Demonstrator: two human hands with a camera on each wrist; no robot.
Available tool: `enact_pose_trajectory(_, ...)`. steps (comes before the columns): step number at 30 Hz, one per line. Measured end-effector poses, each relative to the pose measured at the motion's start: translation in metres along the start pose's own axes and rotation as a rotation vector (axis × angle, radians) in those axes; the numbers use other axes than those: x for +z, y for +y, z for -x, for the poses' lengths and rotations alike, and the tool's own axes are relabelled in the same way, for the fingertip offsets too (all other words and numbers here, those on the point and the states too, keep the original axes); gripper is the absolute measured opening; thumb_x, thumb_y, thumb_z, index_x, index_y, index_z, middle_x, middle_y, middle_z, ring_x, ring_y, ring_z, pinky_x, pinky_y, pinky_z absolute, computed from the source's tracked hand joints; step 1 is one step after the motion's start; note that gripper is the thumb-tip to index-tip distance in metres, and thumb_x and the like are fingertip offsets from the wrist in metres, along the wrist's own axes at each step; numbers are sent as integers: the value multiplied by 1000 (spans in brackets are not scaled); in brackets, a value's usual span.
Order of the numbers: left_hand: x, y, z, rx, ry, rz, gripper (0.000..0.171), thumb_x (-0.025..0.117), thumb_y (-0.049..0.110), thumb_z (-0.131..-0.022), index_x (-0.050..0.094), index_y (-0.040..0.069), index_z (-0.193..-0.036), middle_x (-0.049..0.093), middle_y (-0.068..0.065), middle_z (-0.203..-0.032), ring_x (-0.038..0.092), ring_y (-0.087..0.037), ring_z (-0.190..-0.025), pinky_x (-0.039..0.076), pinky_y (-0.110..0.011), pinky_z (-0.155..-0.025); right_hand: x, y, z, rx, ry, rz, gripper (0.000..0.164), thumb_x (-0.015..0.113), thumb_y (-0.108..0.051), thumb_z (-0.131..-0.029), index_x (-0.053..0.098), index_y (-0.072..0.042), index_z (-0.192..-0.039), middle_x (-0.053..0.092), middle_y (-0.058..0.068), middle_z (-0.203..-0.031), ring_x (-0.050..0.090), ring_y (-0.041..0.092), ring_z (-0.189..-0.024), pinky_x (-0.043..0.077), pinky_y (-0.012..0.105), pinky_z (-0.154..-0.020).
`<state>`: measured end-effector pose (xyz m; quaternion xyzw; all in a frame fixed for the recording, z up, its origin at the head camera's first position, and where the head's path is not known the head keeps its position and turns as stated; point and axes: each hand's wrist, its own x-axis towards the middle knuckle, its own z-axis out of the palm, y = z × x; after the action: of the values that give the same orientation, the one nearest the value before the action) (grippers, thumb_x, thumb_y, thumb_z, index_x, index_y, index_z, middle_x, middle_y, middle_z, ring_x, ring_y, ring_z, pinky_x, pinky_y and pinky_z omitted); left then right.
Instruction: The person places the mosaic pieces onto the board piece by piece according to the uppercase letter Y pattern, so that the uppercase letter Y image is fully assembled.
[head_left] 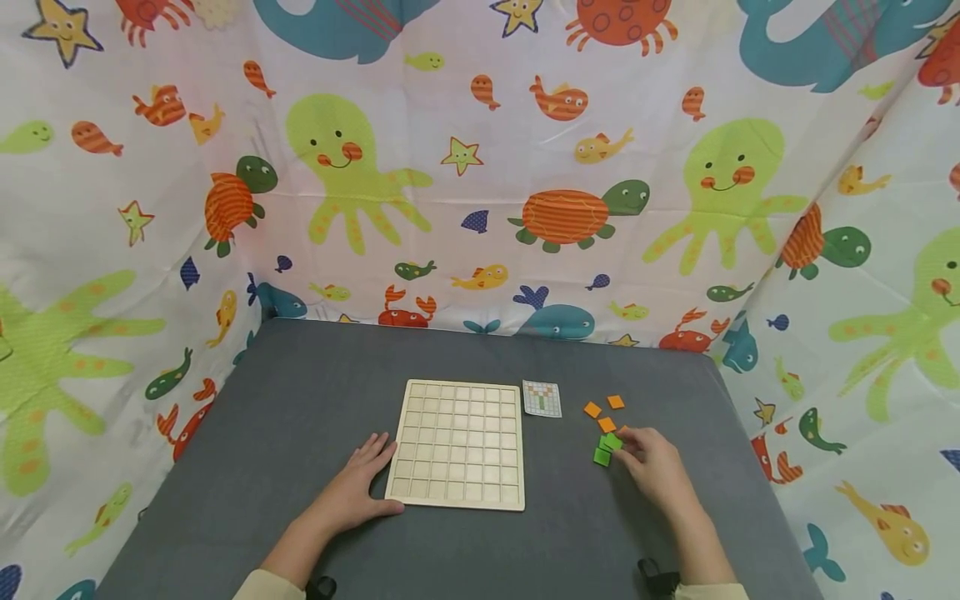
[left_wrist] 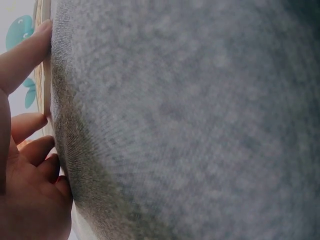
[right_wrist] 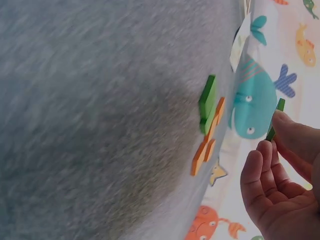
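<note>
My right hand (head_left: 657, 468) pinches a green square tile (right_wrist: 281, 106) between thumb and fingers, raised off the table in the right wrist view. Just left of those fingertips lie more green tiles (head_left: 602, 457), with several orange tiles (head_left: 592, 409) behind them; one orange tile is partly covered by the hand. A square wooden board (head_left: 459, 445) with a grid of shallow recesses lies flat in the middle. Against its left side rests my left hand (head_left: 356, 486), fingers spread, the thumb touching near the front left corner. In the left wrist view the fingertips meet the board's edge (left_wrist: 47, 95).
A small card (head_left: 542, 399) printed with a coloured grid lies beside the board's far right corner. Grey cloth covers the table (head_left: 330, 367). Behind and at both sides hangs a white curtain (head_left: 450, 217) with sea-animal prints.
</note>
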<state>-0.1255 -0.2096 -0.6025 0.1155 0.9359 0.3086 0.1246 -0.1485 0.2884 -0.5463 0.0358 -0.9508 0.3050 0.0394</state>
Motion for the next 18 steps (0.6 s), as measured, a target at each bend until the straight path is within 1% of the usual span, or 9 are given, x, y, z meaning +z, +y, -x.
enact_pose_trajectory(6, 0, 0, -1, 3, 4, -2, 108, 86, 55, -72, 37, 10, -157, 24, -14, -167, 13, -36, -156, 16, -58, -124, 2, -15, -5, -14, -14, 5, 30, 78, -6, -87, 72, -2, -117, 66, 15, -108, 66, 23, -91, 59, 37, -74)
enact_pose_trajectory(11, 0, 0, 0, -3, 6, 6, 108, 86, 56, -72, 37, 11, -157, 24, -13, -167, 13, -35, -156, 16, -59, -124, 6, -28, -9, -23, -30, 15, 30, 80, -6, -85, 74, -4, -114, 66, 11, -106, 64, 19, -85, 56, 31, -69)
enact_pose_trajectory(14, -1, 0, 0, -6, 1, 13, 109, 85, 57, -72, 36, 11, -157, 23, -13, -167, 13, -36, -156, 17, -59, -124, 10, -36, -10, -38, -32, 9, 28, 81, -6, -85, 74, -5, -112, 66, 10, -106, 64, 18, -85, 56, 30, -69)
enact_pose_trajectory(18, -2, 0, 0, -11, -7, 17, 109, 84, 58, -72, 36, 12, -158, 23, -13, -167, 12, -36, -156, 16, -59, -124, 16, -45, -13, -61, -35, 0, 27, 80, -6, -86, 74, -7, -112, 66, 10, -107, 63, 18, -86, 58, 30, -70)
